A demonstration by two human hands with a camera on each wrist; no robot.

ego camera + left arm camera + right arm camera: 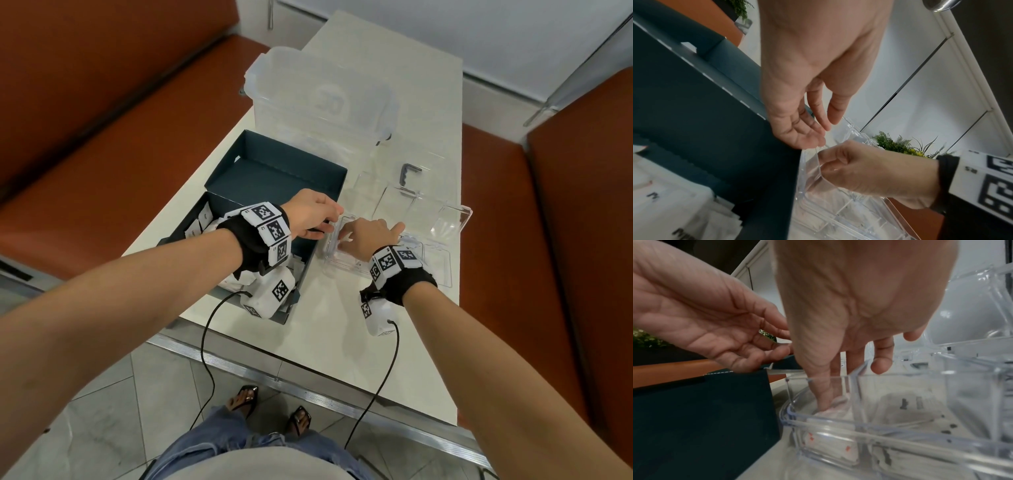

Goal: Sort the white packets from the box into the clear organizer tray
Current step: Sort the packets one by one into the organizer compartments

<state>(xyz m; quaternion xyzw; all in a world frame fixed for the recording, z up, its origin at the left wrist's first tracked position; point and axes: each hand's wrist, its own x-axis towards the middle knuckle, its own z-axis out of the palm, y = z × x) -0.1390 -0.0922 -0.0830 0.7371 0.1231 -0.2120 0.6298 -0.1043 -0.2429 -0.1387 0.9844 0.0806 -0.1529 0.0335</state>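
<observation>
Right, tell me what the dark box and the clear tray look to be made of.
Dark teal box: apparently matte cardboard, given its dull surface and folded flaps with pale cut edges. Clear organizer tray: looks like rigid glossy plastic, see-through, with bright glints along the rim and divider walls.

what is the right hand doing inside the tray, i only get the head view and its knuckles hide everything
Observer: The right hand has its fingers reaching down into a corner compartment of the clear organizer tray, pressing on a white packet there.
Operator: is the left hand carrying another packet
Observer: No. The left hand is open and holds no packet; its fingertips sit at the tray's edge beside the dark box.
Operator: any packets already sorted
Observer: Yes, the right wrist view shows packets lying in the nearer compartments, one with small red marks.
</observation>
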